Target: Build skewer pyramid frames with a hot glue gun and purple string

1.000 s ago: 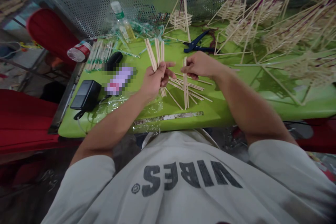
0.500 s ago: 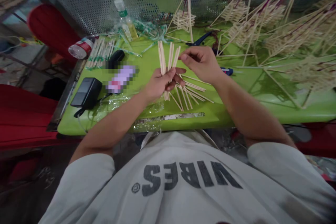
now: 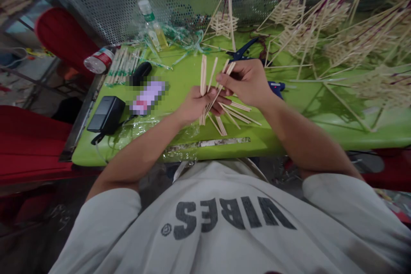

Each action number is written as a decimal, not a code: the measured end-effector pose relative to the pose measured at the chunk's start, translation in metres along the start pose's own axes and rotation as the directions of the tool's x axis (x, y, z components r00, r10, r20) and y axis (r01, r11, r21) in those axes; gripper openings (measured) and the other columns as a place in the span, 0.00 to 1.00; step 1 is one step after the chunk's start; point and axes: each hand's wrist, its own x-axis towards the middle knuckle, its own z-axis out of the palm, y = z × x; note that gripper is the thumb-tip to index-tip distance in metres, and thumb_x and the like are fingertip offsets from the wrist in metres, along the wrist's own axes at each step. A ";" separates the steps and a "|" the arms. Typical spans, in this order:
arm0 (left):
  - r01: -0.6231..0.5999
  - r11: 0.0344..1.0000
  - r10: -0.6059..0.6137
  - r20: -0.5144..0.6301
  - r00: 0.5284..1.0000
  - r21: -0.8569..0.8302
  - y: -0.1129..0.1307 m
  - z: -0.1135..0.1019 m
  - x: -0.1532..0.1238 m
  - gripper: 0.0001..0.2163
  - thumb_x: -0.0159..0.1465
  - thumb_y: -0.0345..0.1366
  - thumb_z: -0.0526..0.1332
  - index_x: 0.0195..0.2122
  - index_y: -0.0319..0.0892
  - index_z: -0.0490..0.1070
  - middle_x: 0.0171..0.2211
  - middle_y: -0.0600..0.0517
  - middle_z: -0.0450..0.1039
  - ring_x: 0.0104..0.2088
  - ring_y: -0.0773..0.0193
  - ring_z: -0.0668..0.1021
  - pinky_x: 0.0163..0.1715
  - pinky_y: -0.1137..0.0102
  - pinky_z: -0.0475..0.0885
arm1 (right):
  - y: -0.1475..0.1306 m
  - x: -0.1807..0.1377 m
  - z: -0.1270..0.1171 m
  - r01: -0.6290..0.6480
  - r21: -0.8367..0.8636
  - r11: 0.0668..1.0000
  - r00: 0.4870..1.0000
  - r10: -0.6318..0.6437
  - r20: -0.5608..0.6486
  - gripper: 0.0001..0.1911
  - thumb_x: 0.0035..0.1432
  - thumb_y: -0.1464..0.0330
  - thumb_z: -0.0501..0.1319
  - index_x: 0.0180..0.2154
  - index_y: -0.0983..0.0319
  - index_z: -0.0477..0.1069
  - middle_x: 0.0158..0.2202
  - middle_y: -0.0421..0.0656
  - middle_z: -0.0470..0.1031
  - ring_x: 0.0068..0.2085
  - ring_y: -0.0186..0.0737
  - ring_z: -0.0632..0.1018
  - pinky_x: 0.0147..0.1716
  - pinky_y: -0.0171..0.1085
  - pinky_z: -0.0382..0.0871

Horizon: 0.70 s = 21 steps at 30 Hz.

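Note:
Several thin wooden sticks fan upward from my left hand, whose fingers are closed around them. With thumb and fingers, my right hand pinches the tops of the rightmost sticks, which tilt to the right. Their lower ends still pass through my left hand. Under and beside my left hand, more loose sticks lie spread on the green table. Part of a blue glue gun with a small red light shows just behind my right wrist.
Stick-built pointed frames stand along the back and right. Blue-handled pliers lie behind my right hand. A bottle of yellowish liquid, wrapped stick bundles, a blurred phone and a black box occupy the left.
My right hand has moved slightly down and closed on the rightmost sticks, which now lean further right. My left hand still grips the bunch.

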 end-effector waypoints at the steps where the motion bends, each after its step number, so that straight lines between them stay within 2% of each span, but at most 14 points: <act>1: -0.012 1.000 0.012 -0.063 0.998 0.001 0.000 -0.001 0.001 0.35 0.67 0.68 0.74 0.53 0.35 0.83 0.46 0.38 0.90 0.36 0.57 0.91 0.34 0.66 0.88 | -0.001 0.003 -0.006 -0.001 -0.025 1.000 0.999 -0.001 -0.055 0.30 0.65 0.42 0.78 0.32 0.60 0.76 0.23 0.39 0.72 0.27 0.31 0.73 0.26 0.34 0.69; 4: -0.088 0.996 0.092 -0.280 0.956 0.028 0.000 -0.006 0.005 0.29 0.75 0.63 0.68 0.52 0.37 0.83 0.45 0.42 0.89 0.35 0.62 0.90 0.35 0.68 0.87 | -0.001 0.016 -0.033 -0.063 -0.003 0.998 0.967 0.061 -0.246 0.22 0.72 0.54 0.77 0.32 0.60 0.75 0.25 0.39 0.75 0.25 0.29 0.73 0.26 0.34 0.68; 6: -0.158 0.986 0.163 -0.379 0.911 0.046 0.002 -0.011 0.009 0.27 0.77 0.62 0.65 0.49 0.38 0.83 0.41 0.44 0.88 0.28 0.69 0.84 0.27 0.73 0.79 | 0.001 0.024 -0.054 -0.147 0.074 0.986 0.935 0.163 -0.315 0.18 0.75 0.63 0.74 0.31 0.61 0.75 0.26 0.39 0.76 0.23 0.28 0.72 0.24 0.35 0.66; 8: -0.224 0.974 0.219 -0.418 0.882 0.038 0.004 -0.015 0.010 0.25 0.77 0.61 0.66 0.47 0.39 0.83 0.35 0.48 0.85 0.20 0.75 0.71 0.19 0.76 0.64 | 0.007 0.030 -0.069 -0.275 0.108 0.955 0.914 0.295 -0.280 0.17 0.74 0.70 0.72 0.30 0.62 0.74 0.24 0.39 0.75 0.22 0.28 0.70 0.23 0.35 0.65; 10: -0.256 0.967 0.232 -0.403 0.885 -0.007 0.005 -0.016 0.011 0.23 0.76 0.59 0.69 0.49 0.40 0.83 0.30 0.52 0.81 0.18 0.78 0.61 0.18 0.76 0.54 | 0.017 0.033 -0.075 -0.428 0.039 0.903 0.886 0.428 -0.178 0.17 0.73 0.71 0.72 0.30 0.62 0.73 0.23 0.39 0.74 0.23 0.29 0.71 0.25 0.36 0.66; 13: -0.237 0.965 0.187 -0.342 0.921 -0.110 0.007 -0.013 0.009 0.21 0.77 0.58 0.67 0.52 0.43 0.80 0.29 0.54 0.79 0.18 0.76 0.59 0.19 0.75 0.51 | 0.036 0.036 -0.068 -0.558 -0.129 0.820 0.828 0.559 -0.032 0.17 0.70 0.66 0.75 0.29 0.61 0.75 0.24 0.42 0.76 0.25 0.34 0.74 0.28 0.38 0.70; 15: -0.223 0.957 0.153 -0.330 0.932 -0.186 0.008 -0.011 0.008 0.18 0.80 0.56 0.63 0.50 0.46 0.76 0.30 0.54 0.80 0.18 0.75 0.61 0.19 0.76 0.51 | 0.048 0.038 -0.059 -0.519 -0.272 0.810 0.837 0.547 0.031 0.19 0.69 0.65 0.76 0.27 0.61 0.74 0.24 0.43 0.76 0.26 0.36 0.73 0.29 0.39 0.67; 18: -0.201 0.944 0.112 -0.319 0.941 -0.261 0.010 -0.008 0.007 0.14 0.82 0.50 0.59 0.44 0.46 0.72 0.30 0.53 0.81 0.18 0.74 0.62 0.19 0.76 0.52 | 0.060 0.042 -0.046 -0.347 -0.533 0.772 0.887 0.455 0.082 0.26 0.71 0.64 0.72 0.23 0.60 0.67 0.21 0.39 0.64 0.27 0.33 0.63 0.31 0.41 0.56; 21: -0.160 0.955 0.092 -0.267 0.959 -0.248 0.012 -0.007 0.005 0.16 0.82 0.49 0.59 0.43 0.44 0.74 0.31 0.50 0.83 0.19 0.74 0.62 0.20 0.77 0.53 | 0.065 0.043 -0.037 -0.265 -0.648 0.714 0.903 0.420 0.093 0.29 0.73 0.62 0.70 0.22 0.60 0.60 0.22 0.37 0.55 0.29 0.33 0.57 0.33 0.43 0.51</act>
